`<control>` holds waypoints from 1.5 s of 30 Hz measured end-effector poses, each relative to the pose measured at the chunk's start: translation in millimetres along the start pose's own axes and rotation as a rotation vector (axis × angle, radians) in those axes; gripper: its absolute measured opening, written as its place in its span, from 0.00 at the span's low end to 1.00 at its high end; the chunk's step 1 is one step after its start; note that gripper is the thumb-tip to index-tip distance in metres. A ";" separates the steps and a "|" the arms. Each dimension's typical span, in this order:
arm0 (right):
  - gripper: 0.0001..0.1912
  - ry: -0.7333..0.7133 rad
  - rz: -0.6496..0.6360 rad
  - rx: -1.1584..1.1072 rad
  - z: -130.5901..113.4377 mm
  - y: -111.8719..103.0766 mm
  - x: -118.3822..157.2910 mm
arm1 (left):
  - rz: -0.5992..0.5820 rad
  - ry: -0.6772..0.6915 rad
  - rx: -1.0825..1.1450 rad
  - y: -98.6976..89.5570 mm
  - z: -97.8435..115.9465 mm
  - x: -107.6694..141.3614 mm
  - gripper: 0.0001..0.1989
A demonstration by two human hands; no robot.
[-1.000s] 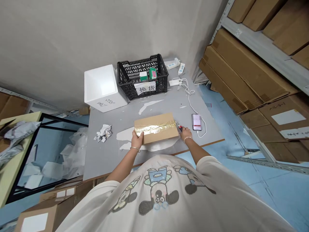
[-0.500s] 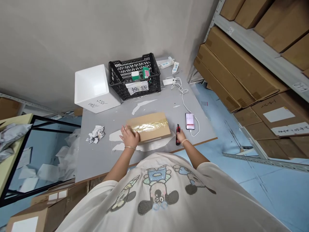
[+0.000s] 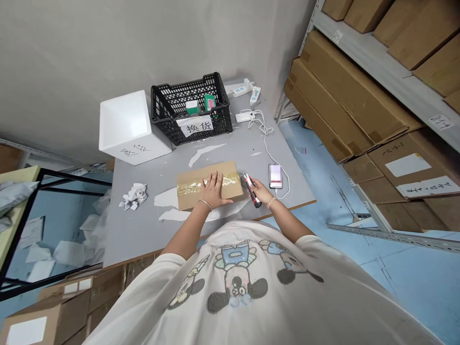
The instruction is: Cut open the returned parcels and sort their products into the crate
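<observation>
A flat cardboard box (image 3: 190, 191) lies on the grey table, with shiny clear tape running lengthwise along its top. My left hand (image 3: 213, 189) rests flat on the box with its fingers spread. My right hand (image 3: 259, 192) stands just off the box's right end, gripping a red and black box cutter (image 3: 252, 190). The cutter's tip points toward the box's right end, close to it. I cannot see whether its blade is out.
A phone (image 3: 275, 176) on a white charging cable lies right of the box. Crumpled paper (image 3: 133, 196) lies to the left. A black crate (image 3: 190, 82) and white foam box (image 3: 124, 127) stand at the back. Cardboard cartons (image 3: 352, 96) fill shelves on the right.
My left hand has moved from the box's near edge onto its top. My right hand has picked up the box cutter and brought it toward the box's right end.
</observation>
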State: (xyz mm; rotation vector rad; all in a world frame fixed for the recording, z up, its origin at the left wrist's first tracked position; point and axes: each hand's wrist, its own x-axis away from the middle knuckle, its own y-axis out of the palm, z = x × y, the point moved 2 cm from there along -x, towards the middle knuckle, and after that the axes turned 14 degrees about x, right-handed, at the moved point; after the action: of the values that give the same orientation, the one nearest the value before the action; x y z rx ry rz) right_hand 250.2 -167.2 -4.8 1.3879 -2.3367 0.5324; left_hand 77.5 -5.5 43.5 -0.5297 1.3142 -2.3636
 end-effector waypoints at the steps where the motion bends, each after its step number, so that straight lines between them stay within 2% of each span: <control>1: 0.19 -0.014 0.011 0.029 -4.0 -1.2 0.3 | -0.011 -0.012 -0.048 1.2 1.0 1.7 0.62; 6: 0.20 -0.050 0.083 0.158 -22.0 -0.5 -0.7 | -0.028 -0.049 -0.180 4.6 5.2 6.6 0.61; 14: 0.19 -0.024 0.097 0.303 -41.2 1.8 -13.5 | -0.026 -0.056 -0.174 4.8 3.8 4.8 0.61; 20: 0.20 -0.064 0.122 0.387 -53.9 -2.6 -27.5 | -0.021 -0.065 -0.171 6.0 5.0 5.9 0.61; 30: 0.22 -0.098 0.065 0.515 -59.3 -12.5 -30.9 | -0.012 -0.061 -0.174 8.1 0.3 4.5 0.62; 37: 0.22 -0.096 0.104 0.455 -52.8 -9.5 -36.3 | -0.018 -0.061 -0.169 7.6 1.3 4.3 0.62; 45: 0.21 -0.117 0.079 0.471 -55.9 -6.5 -38.4 | -0.045 -0.087 -0.176 5.4 2.4 3.8 0.61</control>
State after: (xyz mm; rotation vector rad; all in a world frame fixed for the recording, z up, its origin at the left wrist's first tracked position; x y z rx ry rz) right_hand 279.9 -113.7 25.2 1.5593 -2.4678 1.1101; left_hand 76.3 -11.7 40.5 -0.7121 1.4930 -2.2451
